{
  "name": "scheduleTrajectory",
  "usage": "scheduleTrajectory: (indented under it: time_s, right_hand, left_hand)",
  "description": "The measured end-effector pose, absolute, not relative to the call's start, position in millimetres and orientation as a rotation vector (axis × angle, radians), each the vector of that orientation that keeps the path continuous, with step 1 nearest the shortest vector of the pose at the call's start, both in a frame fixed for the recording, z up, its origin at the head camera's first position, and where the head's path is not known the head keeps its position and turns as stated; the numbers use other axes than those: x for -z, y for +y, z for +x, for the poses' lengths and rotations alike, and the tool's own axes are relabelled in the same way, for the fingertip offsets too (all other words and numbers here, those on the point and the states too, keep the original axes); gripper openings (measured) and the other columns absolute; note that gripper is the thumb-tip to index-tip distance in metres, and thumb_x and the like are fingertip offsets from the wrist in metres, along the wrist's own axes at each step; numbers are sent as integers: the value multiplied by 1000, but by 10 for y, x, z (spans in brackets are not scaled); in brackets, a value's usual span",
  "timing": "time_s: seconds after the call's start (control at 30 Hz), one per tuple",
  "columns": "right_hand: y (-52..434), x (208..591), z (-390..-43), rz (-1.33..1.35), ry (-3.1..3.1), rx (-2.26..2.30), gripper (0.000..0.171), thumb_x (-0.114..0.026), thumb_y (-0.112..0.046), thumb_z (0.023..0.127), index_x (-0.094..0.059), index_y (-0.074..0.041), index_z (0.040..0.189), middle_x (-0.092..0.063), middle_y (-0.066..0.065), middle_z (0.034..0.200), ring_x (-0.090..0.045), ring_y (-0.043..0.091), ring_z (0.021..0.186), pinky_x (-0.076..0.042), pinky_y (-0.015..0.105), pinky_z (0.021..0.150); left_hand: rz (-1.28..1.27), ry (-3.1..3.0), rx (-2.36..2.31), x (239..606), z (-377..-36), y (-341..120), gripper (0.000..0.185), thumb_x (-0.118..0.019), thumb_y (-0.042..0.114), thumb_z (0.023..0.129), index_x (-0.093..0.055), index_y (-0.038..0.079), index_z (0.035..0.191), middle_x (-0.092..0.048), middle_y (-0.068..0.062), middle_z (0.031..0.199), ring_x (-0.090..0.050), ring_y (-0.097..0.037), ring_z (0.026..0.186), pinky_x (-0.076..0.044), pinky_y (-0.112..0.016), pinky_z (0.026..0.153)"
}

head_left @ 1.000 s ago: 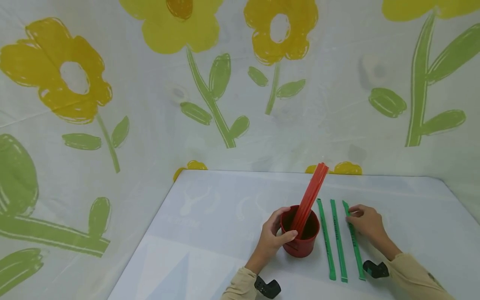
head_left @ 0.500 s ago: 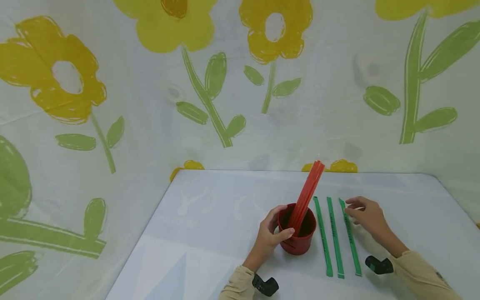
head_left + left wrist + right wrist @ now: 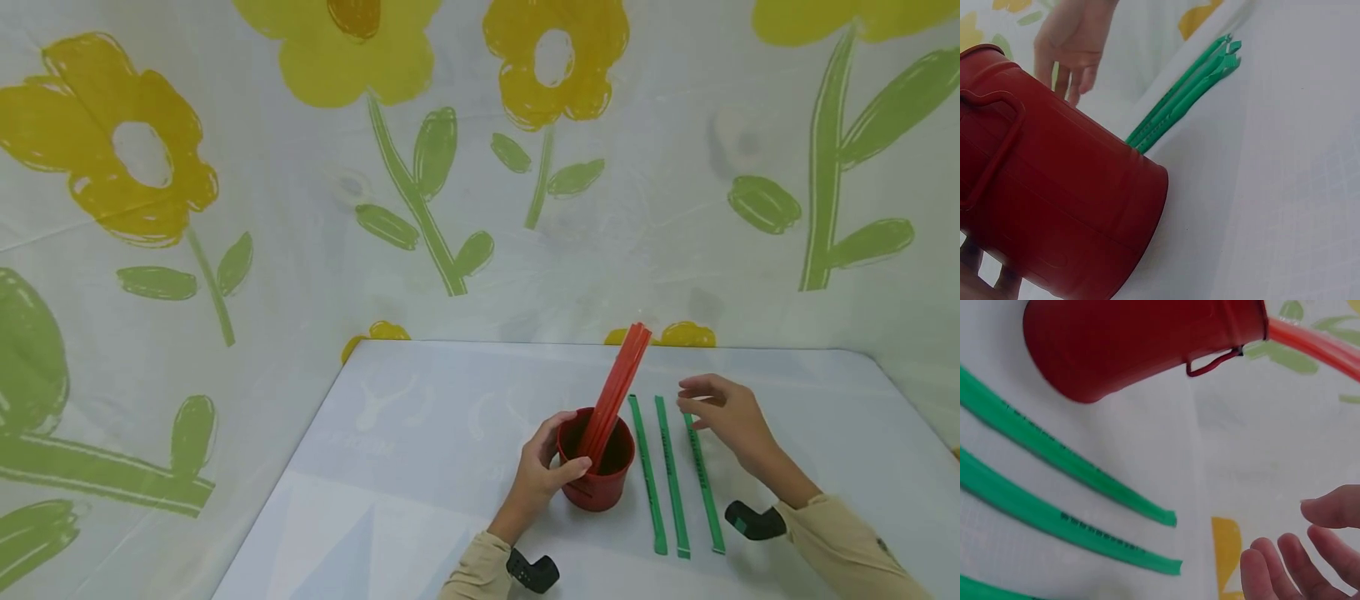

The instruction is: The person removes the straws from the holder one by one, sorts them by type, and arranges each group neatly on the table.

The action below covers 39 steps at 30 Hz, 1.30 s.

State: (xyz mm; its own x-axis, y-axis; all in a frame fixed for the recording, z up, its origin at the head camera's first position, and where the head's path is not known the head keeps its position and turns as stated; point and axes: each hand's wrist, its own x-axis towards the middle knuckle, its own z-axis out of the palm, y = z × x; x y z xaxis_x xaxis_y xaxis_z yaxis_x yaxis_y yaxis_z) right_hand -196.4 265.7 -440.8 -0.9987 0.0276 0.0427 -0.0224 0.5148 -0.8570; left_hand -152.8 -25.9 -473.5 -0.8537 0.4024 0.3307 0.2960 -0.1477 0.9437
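Flowered cloth, yellow blooms on green stems, hangs behind and to the sides of the white counter (image 3: pixel 420 433) where I am working. My left grip (image 3: pixel 542 477) is curled round the side of the red cup (image 3: pixel 597 487), thumb toward the rim and fingers wrapped at the nine o'clock side, holding it steady; the left wrist view shows the cup's wall and its small handle close up, with my fingertips just under it. A bundle of red straws (image 3: pixel 617 388) already stands in the cup, leaning out toward one o'clock, so I judge that part done. Three green straws (image 3: pixel 671 477) lie flat on the counter at three o'clock of the cup, side by side and nearly parallel, near one another but not touching, the closest one just beside the cup's base. None of them is in the cup, so I take them as what is left. My right grip (image 3: pixel 726 417) holds nothing: the fingers are loosely spread and slightly bent, hovering over the far ends of the green straws, at about one o'clock from the cup. From the right wrist view the fingertips are clear of the counter, with the straw ends lying off toward nine o'clock of them; I see no contact. The outermost green straw lies nearest beneath that hand.
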Motion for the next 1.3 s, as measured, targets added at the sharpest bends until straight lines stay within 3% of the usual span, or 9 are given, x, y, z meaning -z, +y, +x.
scheduleTrajectory:
  time_s: [0.17, 0.47, 0.63, 0.83, 0.93, 1.13, 1.3]
  right_hand:
    - [2509, 4197, -1878, 45, -2662, -1527, 47, -58, -32, 94, -52, 2, 125, -57, 25, 118, -63, 23, 92, -55, 25, 67]
    - [2308, 4048, -1833, 124, -2554, -1574, 43, -59, -29, 93, -52, 0, 124, -59, 23, 116, -60, 0, 85, -55, 26, 67]
    - [2212, 3966, -1824, 156, -2477, -1603, 39, -59, -27, 94, -53, 0, 121, -60, 19, 110, -63, 1, 82, -55, 25, 65]
    - [2107, 3886, -1775, 139, -2385, -1612, 34, -62, -26, 92, -56, -1, 114, -63, 4, 96, -65, 12, 79, -55, 25, 63]
    - [2057, 3860, -1766, 126, -2366, -1588, 32, -62, -25, 92, -56, -2, 114, -64, 4, 94, -64, 12, 77, -55, 25, 63]
    - [1982, 3834, -1801, 116, -2351, -1587, 39, -61, -24, 92, -53, 0, 121, -60, 18, 108, -60, 2, 81, -54, 22, 63]
    - [1940, 3826, -1849, 130, -2366, -1645, 48, -62, -26, 92, -47, 0, 130, -56, 20, 120, -57, -1, 88, -54, 21, 66]
  left_hand:
    - [833, 1998, -2202, 4942, -1619, -243, 57, -65, 23, 88, -41, 16, 139, -51, -5, 135, -49, -23, 122, -37, -37, 104]
    - [821, 1998, -2181, 4681, -1500, -283, 58, -63, 20, 88, -40, 5, 139, -49, -15, 136, -47, -31, 124, -37, -41, 104]
    - [832, 2000, -2186, 4686, -1506, -281, 58, -63, 19, 88, -39, 4, 139, -49, -16, 136, -46, -31, 124, -37, -42, 103]
    - [831, 1984, -2166, 4669, -1515, -290, 59, -63, 20, 88, -38, 4, 140, -48, -15, 137, -46, -31, 124, -35, -43, 105]
    - [838, 1990, -2161, 4659, -1516, -295, 59, -63, 20, 88, -38, 4, 140, -48, -15, 137, -46, -31, 124, -35, -43, 105]
    - [852, 1994, -2183, 4676, -1515, -290, 58, -63, 19, 88, -39, 4, 139, -49, -16, 136, -47, -32, 123, -37, -42, 104]
    - [851, 1996, -2197, 4693, -1505, -285, 57, -63, 19, 88, -40, 4, 138, -49, -16, 135, -47, -32, 122, -38, -42, 102]
